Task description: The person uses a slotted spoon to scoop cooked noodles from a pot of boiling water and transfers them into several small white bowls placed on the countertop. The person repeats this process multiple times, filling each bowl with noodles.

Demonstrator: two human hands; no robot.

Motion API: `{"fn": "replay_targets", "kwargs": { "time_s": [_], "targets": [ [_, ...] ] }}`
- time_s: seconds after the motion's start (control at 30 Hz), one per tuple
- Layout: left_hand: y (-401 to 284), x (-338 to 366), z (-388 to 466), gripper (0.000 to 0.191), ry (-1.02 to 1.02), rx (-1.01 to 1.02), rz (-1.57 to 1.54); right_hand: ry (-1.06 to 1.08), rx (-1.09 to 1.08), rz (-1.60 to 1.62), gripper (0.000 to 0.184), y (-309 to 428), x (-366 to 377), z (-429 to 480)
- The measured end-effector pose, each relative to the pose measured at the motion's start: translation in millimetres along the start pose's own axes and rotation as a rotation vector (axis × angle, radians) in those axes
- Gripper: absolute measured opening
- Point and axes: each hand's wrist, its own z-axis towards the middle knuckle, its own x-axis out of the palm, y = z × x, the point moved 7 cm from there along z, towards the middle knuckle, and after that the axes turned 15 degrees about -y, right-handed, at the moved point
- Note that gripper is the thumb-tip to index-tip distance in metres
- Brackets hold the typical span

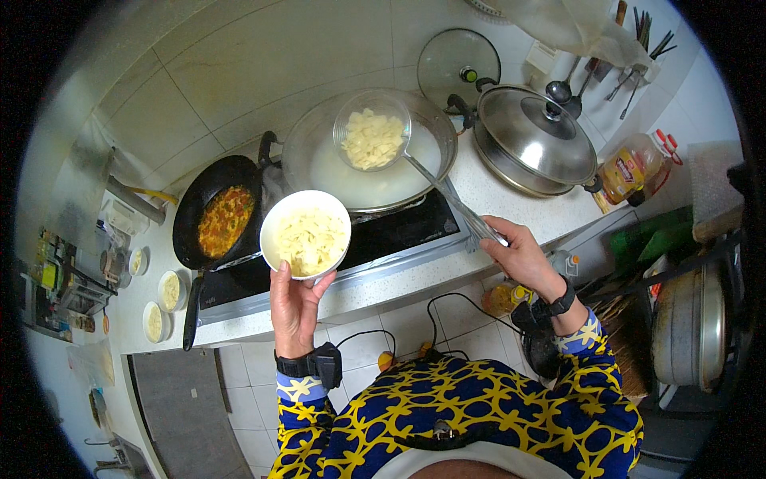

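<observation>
My left hand (297, 302) holds a white bowl (270, 239) by its lower rim, thumb on the near edge; pale, flat noodle pieces (311, 242) lie in it. In my right hand (517, 248) is the metal handle of a skimmer (443, 187). The skimmer's round basket holds more noodle pieces (372, 139) and hangs over a wide pot (446, 143) of cloudy, whitish liquid. The pot stands on the black cooktop (395, 230). To the left of the bowl, a black frying pan (191, 206) contains a red and yellow cooked mixture (226, 221) that looks like tomato and egg.
Several small bowls of noodle pieces (172, 291) stand on the counter (227, 332) at left. A lidded steel pot (532, 138) is right of the wide pot, beside an oil bottle (628, 167). A glass lid (455, 60) leans on the wall. The frying pan's handle (192, 311) overhangs the counter edge.
</observation>
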Motion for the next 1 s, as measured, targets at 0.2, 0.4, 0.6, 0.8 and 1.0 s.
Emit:
{"fn": "replay_targets", "kwargs": {
  "time_s": [0.2,0.4,0.6,0.8,1.0],
  "targets": [
    [0,-1,-2,0.058,0.004,0.005,-0.003,0.003,-0.001,0.016,0.037,5,-1,-4],
    [1,-1,-4,0.056,0.017,-0.026,-0.030,-0.005,-0.015,0.036,0.036,8,-2,-8],
    [-1,3,-4,0.057,0.032,0.000,0.014,0.065,0.114,0.144,0.033,-4,3,-9],
    [0,11,4,0.052,0.043,-0.031,-0.031,0.058,0.217,0.245,0.035,-12,1,-14],
    [3,34,17,0.046,0.077,-0.052,-0.016,0.030,0.198,0.203,0.036,-10,-7,-13]
  ]
}}
